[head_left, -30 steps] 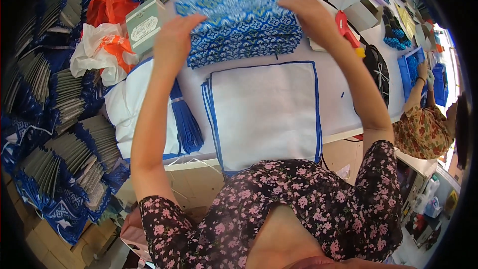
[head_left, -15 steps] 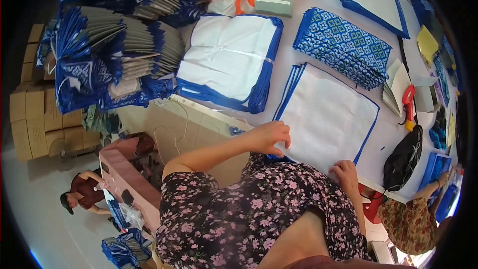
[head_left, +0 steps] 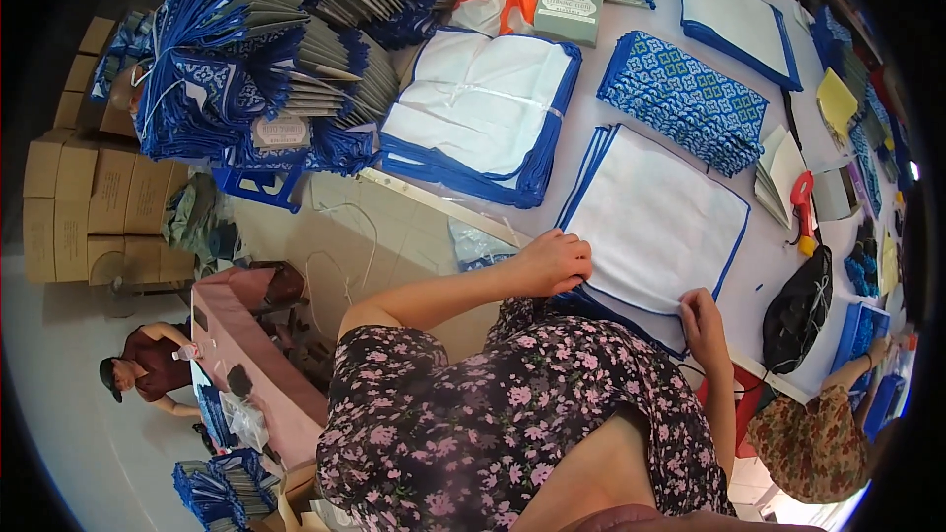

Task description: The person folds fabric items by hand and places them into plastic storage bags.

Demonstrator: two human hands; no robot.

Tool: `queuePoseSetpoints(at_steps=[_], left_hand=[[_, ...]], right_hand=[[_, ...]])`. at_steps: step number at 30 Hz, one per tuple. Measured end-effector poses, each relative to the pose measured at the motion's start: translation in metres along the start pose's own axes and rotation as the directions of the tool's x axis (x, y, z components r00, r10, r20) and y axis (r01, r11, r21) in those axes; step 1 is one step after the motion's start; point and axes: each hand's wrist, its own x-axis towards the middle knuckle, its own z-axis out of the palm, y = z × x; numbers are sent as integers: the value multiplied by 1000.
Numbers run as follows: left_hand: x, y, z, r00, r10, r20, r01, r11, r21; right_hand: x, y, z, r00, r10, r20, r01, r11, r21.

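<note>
A stack of white cloths with blue edging (head_left: pixel 658 212) lies flat on the table right in front of me. At the near left corner of its top cloth, my left hand (head_left: pixel 558 262) is closed, fingers pinched on the edge. My right hand (head_left: pixel 704 323) pinches the near right corner between thumb and fingers. The near edge of the top cloth is lifted a little, and blue-edged cloth shows below it. Just beyond the stack lies a folded pile of blue patterned cloths (head_left: pixel 682 99).
Left of the stack lies a tied bundle of white cloths (head_left: pixel 473 108), beside heaped blue-and-grey packs (head_left: pixel 246 79). A green box (head_left: pixel 569 10) stands at the back. To the right are a red tool (head_left: pixel 802 202) and a black bag (head_left: pixel 796 310). Two other people work nearby.
My right hand has moved up and taken hold of the cloth's near right corner. My left hand has closed on the near left corner. The near edge has lifted slightly.
</note>
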Motion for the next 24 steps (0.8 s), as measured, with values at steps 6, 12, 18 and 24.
queuePoseSetpoints(at_steps=[6, 12, 18, 24], left_hand=[[12, -4, -11, 902, -425, -70, 355, 827, -437], [13, -6, -17, 895, -412, -169, 272, 806, -525], [6, -45, -18, 978, -110, -179, 85, 986, -141], [5, -23, -2, 941, -269, -207, 185, 918, -350]], right_hand=[[1, -23, 8, 892, -452, -11, 403, 806, -434], [-14, 13, 13, 934, -227, -277, 157, 954, -254], [-16, 24, 8, 898, -316, -306, 165, 886, -433], [-21, 26, -13, 928, -347, -134, 274, 881, -386]])
